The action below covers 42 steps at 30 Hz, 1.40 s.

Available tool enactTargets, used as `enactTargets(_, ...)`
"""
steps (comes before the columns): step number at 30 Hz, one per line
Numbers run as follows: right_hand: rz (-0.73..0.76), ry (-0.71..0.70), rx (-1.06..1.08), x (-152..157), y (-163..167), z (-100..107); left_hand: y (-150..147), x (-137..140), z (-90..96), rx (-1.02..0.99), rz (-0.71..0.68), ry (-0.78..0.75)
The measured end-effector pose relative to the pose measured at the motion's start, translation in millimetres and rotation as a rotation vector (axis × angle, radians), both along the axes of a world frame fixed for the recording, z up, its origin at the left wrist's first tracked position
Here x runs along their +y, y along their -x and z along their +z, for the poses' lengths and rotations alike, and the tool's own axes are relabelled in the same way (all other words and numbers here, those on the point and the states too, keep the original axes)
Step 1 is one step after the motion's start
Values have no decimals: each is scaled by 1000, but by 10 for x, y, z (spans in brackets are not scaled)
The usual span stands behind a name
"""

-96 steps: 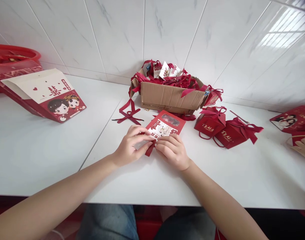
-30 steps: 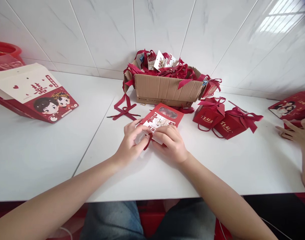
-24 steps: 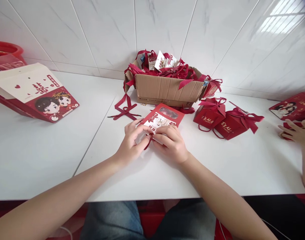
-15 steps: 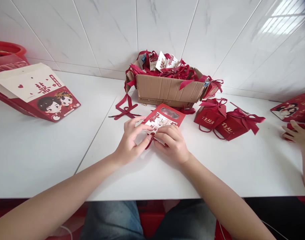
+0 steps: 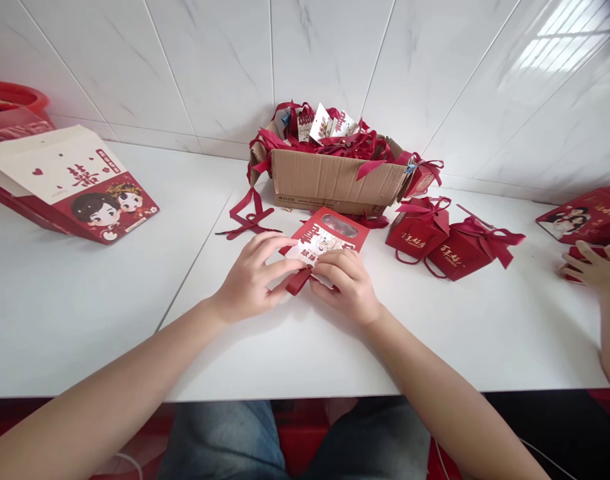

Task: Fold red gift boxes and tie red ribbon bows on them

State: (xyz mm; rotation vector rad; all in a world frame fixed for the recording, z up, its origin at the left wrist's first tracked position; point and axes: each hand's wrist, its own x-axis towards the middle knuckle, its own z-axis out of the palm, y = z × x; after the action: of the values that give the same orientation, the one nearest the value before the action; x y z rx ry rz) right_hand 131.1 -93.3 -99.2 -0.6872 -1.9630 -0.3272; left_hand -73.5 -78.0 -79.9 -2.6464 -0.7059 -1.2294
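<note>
A red gift box [image 5: 358,239] with a clear window and a white printed front lies on the table before me. At its near end a dark red ribbon [image 5: 299,283] forms a loop. The thumb and fingers of my left hand [image 5: 249,277] close on this loop from the left. My right hand [image 5: 352,283] rests over the box's near right corner, its fingers curled and pinching at the ribbon's base; the fingertips are partly hidden. Another length of dark red ribbon [image 5: 251,217] lies loosely knotted on the table beyond my left hand.
Behind the box stands a cardboard carton [image 5: 335,180] heaped with ribbons and tags. Two small red bow-tied boxes [image 5: 417,230] sit to the right. A large printed box [image 5: 119,207] stands left, by a red basket [image 5: 22,93]. At far right another person's hand [image 5: 597,267] touches a red item.
My left hand has drawn slightly left and down, and the ribbon loop between the hands now shows wider. My right hand stays nearly in place.
</note>
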Motion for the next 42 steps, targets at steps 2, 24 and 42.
enactTargets(2,12,-1,-9,-6,2,-5,-14,14,-11,-16,15,-65)
enactTargets(24,52,2,-32,-43,9,22,7,-14,-36,-49,21,-34)
enactTargets(42,43,82,-30,-74,-5,36,-13,-78,-57,-132,31,102)
